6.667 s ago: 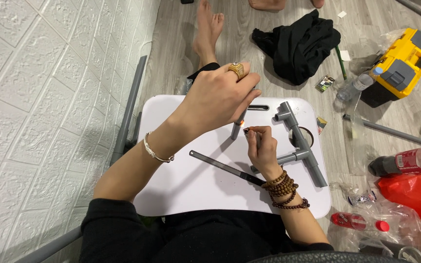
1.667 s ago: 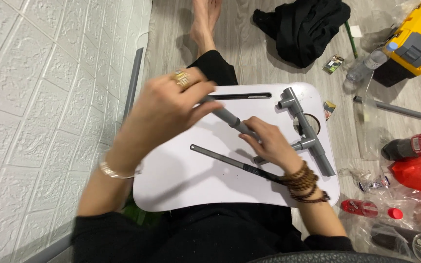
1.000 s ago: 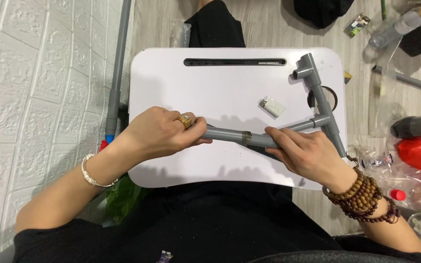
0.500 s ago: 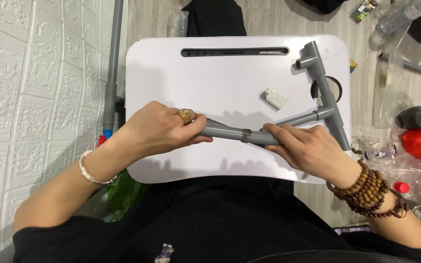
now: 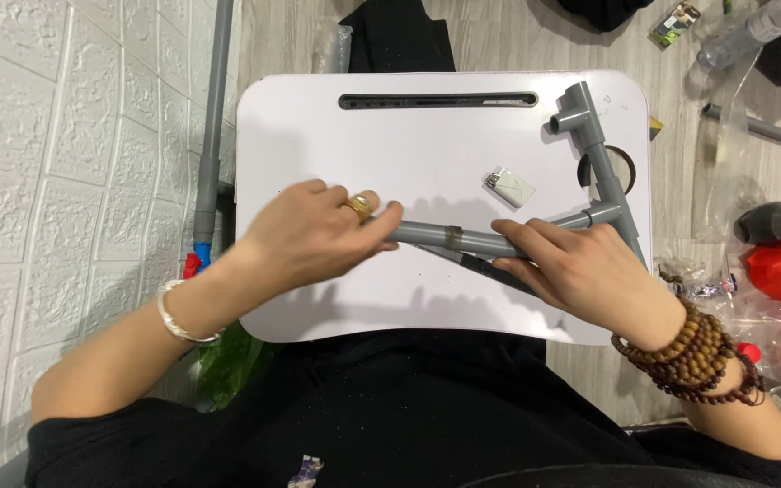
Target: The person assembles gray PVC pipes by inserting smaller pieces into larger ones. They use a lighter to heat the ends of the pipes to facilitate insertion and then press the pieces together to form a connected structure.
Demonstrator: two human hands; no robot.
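A grey pipe [image 5: 449, 239] lies across a white lap tray [image 5: 427, 145], with a dark taped band near its middle. My left hand [image 5: 314, 230], wearing a gold ring and a silver bracelet, grips the pipe's left end. My right hand [image 5: 576, 271], with brown bead bracelets on the wrist, holds the pipe's right part where it meets a grey pipe frame with T-joints [image 5: 600, 172]. A thin dark blade-like tool [image 5: 485, 268] lies under the pipe, partly hidden by my right hand.
A small white lighter-like object [image 5: 510, 186] rests on the tray. A long slot [image 5: 437, 99] runs along the tray's far edge. A grey pole [image 5: 214, 126] stands by the white brick wall at left. Bottles, red bags and another pipe [image 5: 761, 131] clutter the floor at right.
The view has shifted down over the tray. Both hands brought the pipe from mid-air down onto the tray and hold it level; my left hand slid slightly along it.
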